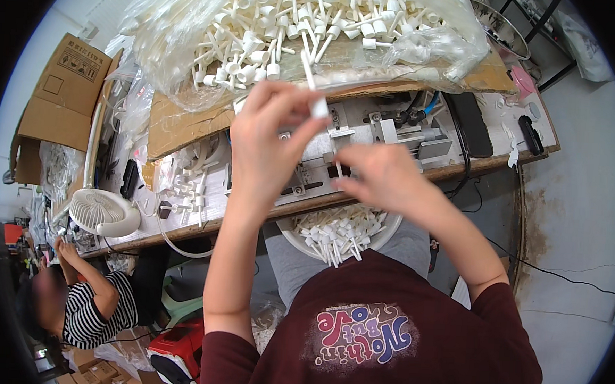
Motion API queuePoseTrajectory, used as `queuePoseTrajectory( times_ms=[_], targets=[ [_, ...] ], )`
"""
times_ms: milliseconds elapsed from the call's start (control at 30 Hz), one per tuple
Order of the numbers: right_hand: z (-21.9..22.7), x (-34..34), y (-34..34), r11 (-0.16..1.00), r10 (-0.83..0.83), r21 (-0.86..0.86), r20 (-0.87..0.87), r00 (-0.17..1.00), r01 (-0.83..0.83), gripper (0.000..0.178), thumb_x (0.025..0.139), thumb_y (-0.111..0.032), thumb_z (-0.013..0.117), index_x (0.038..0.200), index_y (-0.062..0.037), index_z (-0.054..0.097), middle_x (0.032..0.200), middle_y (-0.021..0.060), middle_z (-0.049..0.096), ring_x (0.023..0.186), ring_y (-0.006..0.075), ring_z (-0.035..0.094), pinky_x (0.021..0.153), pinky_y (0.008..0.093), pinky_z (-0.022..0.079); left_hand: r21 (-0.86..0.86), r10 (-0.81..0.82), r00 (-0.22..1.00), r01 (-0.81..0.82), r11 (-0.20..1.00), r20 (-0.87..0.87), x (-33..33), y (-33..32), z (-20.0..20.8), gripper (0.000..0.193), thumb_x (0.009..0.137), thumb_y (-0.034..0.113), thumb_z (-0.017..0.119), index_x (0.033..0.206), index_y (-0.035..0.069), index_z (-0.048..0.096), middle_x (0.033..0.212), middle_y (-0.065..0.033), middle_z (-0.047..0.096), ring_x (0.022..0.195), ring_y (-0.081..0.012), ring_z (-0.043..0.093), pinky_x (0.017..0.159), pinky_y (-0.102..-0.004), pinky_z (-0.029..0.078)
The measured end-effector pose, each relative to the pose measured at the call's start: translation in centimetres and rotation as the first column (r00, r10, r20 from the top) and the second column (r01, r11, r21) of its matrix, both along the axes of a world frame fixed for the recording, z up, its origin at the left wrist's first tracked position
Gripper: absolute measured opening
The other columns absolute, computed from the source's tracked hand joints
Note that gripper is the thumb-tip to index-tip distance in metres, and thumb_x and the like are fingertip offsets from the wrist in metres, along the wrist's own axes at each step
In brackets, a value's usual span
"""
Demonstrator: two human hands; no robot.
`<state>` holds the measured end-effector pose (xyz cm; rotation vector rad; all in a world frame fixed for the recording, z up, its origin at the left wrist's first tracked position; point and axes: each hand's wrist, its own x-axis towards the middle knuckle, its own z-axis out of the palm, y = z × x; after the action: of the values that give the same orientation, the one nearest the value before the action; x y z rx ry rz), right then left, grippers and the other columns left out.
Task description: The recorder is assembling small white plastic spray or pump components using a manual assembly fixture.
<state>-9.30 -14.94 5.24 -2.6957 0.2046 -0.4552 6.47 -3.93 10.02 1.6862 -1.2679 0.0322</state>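
Left hand point(265, 134) pinches white capped stem point(319, 108) between fingers; right hand point(385, 172) at metal fixture point(387, 131), can't tell its grip. Loose pinch could drop stem into bowl point(392, 231).

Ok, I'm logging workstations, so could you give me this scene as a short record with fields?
Left hand: holding a white stemmed piece
Right hand: at the metal fixture; grip unclear
Bench: large pile of white parts in clear plastic, above cardboard
Lap: pale bowl holding a smaller heap
Bench left: white fan
Nearby: co-worker in striped shirt
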Motion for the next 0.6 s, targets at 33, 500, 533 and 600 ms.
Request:
queuePoseTrajectory(
  times_ms=[33, 500, 533, 600],
  targets=[
    [1.1, 0.6, -1.4, 0.998, -0.049, -0.023, 0.105, 0.993, 0.051, 0.025, 0.078, -0.022, 0.077, 0.097, -0.0091, 0.067, 0.09, 0.0072, 0.07, 0.077, 0.0269, 0.069, 0.068, 0.0381, 0.055, 0.003, 0.012, 1.0, -0.012, 1.0, 0.004, -0.8, 1.2, -0.5, 0.026, 0.077, 0.004, 0.08, 0.102, 0.006, 0.075, 0.102, -0.0075, 0.066, 0.086, -0.0187, 0.07, 0.071, -0.0289, 0.057],
    [3.4, 7.6, -13.4, 0.849, -0.466, -0.13, 0.271, 0.842, 0.512, 0.029, 0.083, -0.01, 0.071, 0.111, -0.0117, 0.064, 0.118, 0.0141, 0.055, 0.095, 0.0358, 0.066, 0.084, 0.0438, 0.055, 0.281, -0.026, 0.889, -0.117, 0.952, 0.457, -6.6, 3.9, -10.0, 0.028, 0.073, 0.011, 0.078, 0.1, 0.006, 0.071, 0.124, -0.009, 0.067, 0.063, -0.0218, 0.065, 0.059, -0.0312, 0.051],
    [3.6, 7.5, -12.5, 0.86, -0.462, -0.1, 0.264, 0.847, 0.5, 0.027, 0.084, -0.011, 0.071, 0.109, -0.0114, 0.065, 0.117, 0.0135, 0.056, 0.092, 0.035, 0.067, 0.083, 0.0433, 0.055, 0.277, -0.025, 0.882, -0.12, 0.953, 0.471, -6.5, 3.6, -10.1, 0.028, 0.073, 0.011, 0.078, 0.1, 0.007, 0.071, 0.124, -0.009, 0.067, 0.062, -0.0217, 0.064, 0.059, -0.031, 0.051],
    [3.1, 7.8, -11.4, 0.891, -0.394, -0.11, 0.291, 0.872, 0.44, 0.025, 0.084, -0.012, 0.071, 0.108, -0.011, 0.066, 0.118, 0.0135, 0.056, 0.091, 0.0343, 0.067, 0.082, 0.0427, 0.055, 0.281, -0.031, 0.876, -0.121, 0.952, 0.481, -6.3, 3.2, -10.0, 0.029, 0.072, 0.011, 0.078, 0.1, 0.007, 0.072, 0.124, -0.009, 0.067, 0.06, -0.0217, 0.064, 0.058, -0.0305, 0.05]
  ],
)
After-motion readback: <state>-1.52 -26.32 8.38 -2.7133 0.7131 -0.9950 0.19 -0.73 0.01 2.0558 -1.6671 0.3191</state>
